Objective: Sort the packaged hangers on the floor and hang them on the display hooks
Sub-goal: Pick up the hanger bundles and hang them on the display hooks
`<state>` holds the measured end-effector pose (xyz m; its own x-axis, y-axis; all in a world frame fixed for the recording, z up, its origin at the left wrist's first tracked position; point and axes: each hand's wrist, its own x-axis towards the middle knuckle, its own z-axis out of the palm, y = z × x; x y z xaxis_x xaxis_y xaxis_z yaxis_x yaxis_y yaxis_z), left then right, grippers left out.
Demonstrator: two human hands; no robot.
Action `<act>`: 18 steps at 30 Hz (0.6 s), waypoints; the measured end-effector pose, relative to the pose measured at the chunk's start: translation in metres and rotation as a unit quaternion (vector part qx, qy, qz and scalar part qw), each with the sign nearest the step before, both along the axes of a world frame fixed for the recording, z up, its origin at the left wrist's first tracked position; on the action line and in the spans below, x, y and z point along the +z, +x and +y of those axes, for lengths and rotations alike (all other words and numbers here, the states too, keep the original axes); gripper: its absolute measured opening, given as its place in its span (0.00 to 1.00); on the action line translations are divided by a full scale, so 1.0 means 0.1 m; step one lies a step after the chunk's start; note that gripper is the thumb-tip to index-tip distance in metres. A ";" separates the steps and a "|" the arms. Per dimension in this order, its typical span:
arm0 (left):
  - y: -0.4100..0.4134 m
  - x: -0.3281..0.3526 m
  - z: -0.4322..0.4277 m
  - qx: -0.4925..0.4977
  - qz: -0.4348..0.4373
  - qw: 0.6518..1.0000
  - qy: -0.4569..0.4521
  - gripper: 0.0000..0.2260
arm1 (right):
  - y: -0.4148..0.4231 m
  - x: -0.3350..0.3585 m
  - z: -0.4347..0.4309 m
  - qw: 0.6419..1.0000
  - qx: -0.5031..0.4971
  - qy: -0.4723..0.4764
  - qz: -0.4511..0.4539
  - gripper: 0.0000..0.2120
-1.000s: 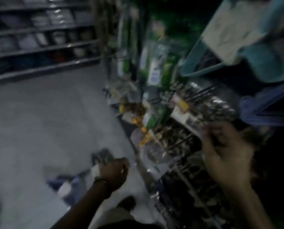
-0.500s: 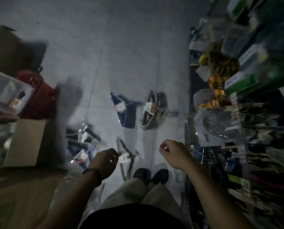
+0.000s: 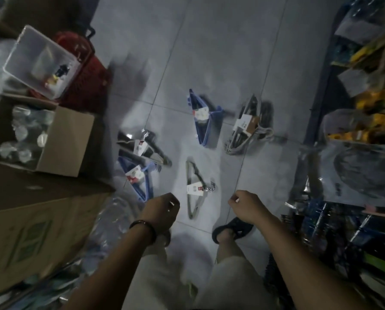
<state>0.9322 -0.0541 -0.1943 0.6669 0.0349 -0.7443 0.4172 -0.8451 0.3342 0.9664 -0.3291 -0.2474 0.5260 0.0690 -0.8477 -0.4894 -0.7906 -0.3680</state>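
Several packs of hangers lie on the grey tiled floor. A grey pack point(image 3: 195, 188) lies nearest, between my hands. One blue pack point(image 3: 204, 120) and a whitish pack point(image 3: 246, 127) lie farther off. At the left, a black pack point(image 3: 145, 147) rests over another blue pack point(image 3: 138, 179). My left hand point(image 3: 161, 210), a dark bracelet on its wrist, hangs loosely curled with nothing in it, just left of the grey pack. My right hand point(image 3: 246, 205) is curled too and holds nothing, to the right of that pack. The display rack point(image 3: 352, 153) with hanging goods fills the right side.
Cardboard boxes point(image 3: 41, 139) stand at the left, one holding shiny round items. A clear plastic tub point(image 3: 41, 63) sits on a red basket point(image 3: 86, 72) behind them. Crumpled clear plastic wrap point(image 3: 111, 222) lies by my left leg. My dark shoe point(image 3: 231, 229) is on the floor below the grey pack.
My view swung down from the display rack to the floor. My right hand left the rack and dropped beside the left; both now hang over the hanger packs.
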 end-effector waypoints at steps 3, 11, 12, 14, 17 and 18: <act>-0.10 -0.61 0.50 0.006 0.035 0.999 -0.005 0.05 | -0.05 -0.67 0.40 0.998 -0.042 0.001 0.035 0.08; -0.18 -3.46 1.11 0.050 0.140 0.989 -0.025 0.07 | -0.28 -3.43 1.14 0.981 -0.167 -0.038 0.092 0.07; -0.17 -3.87 1.09 0.072 0.145 0.987 -0.016 0.08 | -0.31 -3.81 1.22 0.978 -0.165 -0.040 0.122 0.06; -0.17 -4.70 1.03 0.118 0.152 0.981 -0.023 0.09 | -0.34 -4.61 1.36 0.971 -0.161 -0.047 0.170 0.05; -0.19 -5.74 0.85 0.164 0.164 0.972 -0.048 0.11 | -0.40 -5.61 1.50 0.970 -0.142 -0.101 0.168 0.11; -0.19 -6.02 0.77 0.182 0.167 0.968 -0.050 0.13 | -0.41 -5.84 1.54 0.970 -0.134 -0.117 0.165 0.12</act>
<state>0.9132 0.0229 -0.7967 0.3456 0.1389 -0.9281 0.7800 -0.5924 0.2018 0.9250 -0.1755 -0.8311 0.1959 -0.2469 -0.9490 -0.7491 -0.6623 0.0176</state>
